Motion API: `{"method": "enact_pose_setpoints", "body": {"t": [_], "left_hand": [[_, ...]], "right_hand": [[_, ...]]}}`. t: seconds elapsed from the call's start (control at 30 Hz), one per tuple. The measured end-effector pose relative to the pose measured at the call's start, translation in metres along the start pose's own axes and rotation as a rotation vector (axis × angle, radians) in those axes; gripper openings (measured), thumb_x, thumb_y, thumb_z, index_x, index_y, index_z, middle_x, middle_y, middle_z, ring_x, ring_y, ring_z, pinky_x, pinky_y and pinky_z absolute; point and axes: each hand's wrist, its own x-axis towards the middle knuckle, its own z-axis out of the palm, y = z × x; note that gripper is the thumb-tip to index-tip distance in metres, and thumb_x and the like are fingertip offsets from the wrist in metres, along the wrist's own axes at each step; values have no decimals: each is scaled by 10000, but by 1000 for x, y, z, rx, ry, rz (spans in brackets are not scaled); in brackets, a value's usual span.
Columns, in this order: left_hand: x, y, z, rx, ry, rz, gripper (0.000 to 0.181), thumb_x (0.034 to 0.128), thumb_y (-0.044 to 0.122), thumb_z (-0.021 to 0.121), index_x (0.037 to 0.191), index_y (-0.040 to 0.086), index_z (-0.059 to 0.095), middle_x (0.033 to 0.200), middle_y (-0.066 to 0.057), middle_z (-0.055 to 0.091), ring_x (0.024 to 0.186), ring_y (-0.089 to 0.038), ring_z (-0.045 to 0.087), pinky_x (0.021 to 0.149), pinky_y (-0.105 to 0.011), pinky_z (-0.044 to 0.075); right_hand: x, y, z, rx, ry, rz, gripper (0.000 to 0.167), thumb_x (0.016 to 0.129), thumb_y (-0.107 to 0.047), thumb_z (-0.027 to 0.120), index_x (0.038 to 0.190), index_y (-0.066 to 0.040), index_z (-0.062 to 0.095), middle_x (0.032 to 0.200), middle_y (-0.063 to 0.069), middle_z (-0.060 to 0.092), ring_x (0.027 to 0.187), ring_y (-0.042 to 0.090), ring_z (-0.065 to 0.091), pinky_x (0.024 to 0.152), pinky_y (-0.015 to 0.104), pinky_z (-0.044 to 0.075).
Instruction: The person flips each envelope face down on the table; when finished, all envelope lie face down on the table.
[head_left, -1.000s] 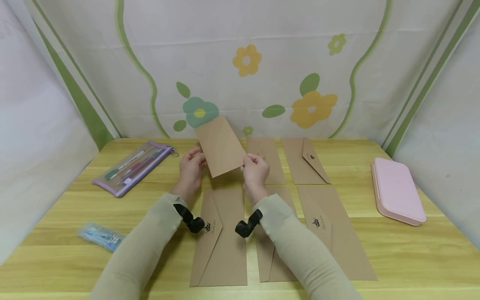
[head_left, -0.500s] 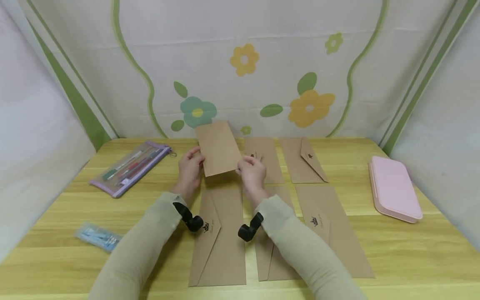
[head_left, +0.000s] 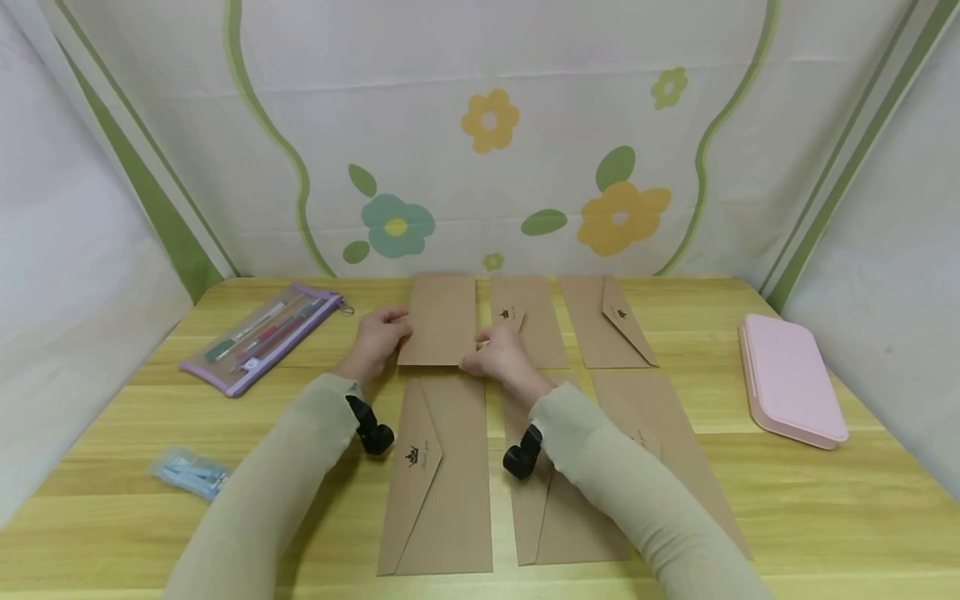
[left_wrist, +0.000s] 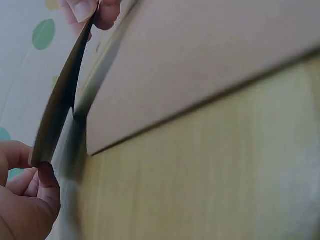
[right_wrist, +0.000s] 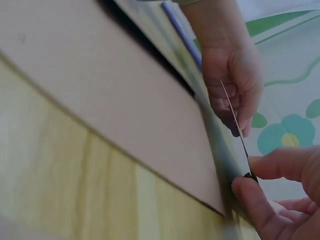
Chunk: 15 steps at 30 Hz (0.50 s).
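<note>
Both hands pinch a plain brown envelope (head_left: 441, 321) low over the back of the table. My left hand (head_left: 375, 340) has its left edge; in the left wrist view the left hand's (left_wrist: 27, 195) thumb and finger grip the envelope (left_wrist: 55, 115). The lower right corner is between the fingers of my right hand (head_left: 504, 357), as the right hand (right_wrist: 280, 190) shows in the right wrist view. Just in front lies an envelope with a crown print (head_left: 461, 492). Another envelope (head_left: 542, 325) lies partly behind the right hand.
More brown envelopes lie to the right, one at the back (head_left: 588, 333) and others in front (head_left: 682, 442). A purple-edged pencil pouch (head_left: 262, 337) and a small blue packet (head_left: 189, 473) are at left. A pink case (head_left: 795, 379) lies at right on the wooden table (head_left: 810, 517).
The held envelope has come down from a raised, tilted pose to nearly flat and straight at the table's back. My right hand has lowered with its corner.
</note>
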Motion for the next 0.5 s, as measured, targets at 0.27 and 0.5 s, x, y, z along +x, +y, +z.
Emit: {"method": "enact_pose_setpoints", "body": {"t": [0.27, 0.5], "left_hand": [[2, 0, 2, 207, -56, 24, 533, 828, -4, 538, 1348, -39, 428, 1274, -205, 489, 1107, -237, 466, 790, -247, 468], [2, 4, 6, 361, -76, 30, 590, 817, 18, 557, 1372, -60, 374, 1394, -208, 407, 1267, -279, 387, 1030, -396, 372]], "right_hand": [[8, 4, 5, -89, -36, -49, 613, 731, -135, 750, 1274, 18, 512, 1152, 167, 606, 745, 167, 647, 737, 285, 529], [8, 3, 8, -254, -17, -133, 478, 741, -170, 735, 1152, 35, 602, 1196, 169, 592, 1047, 255, 573, 884, 380, 487]]}}
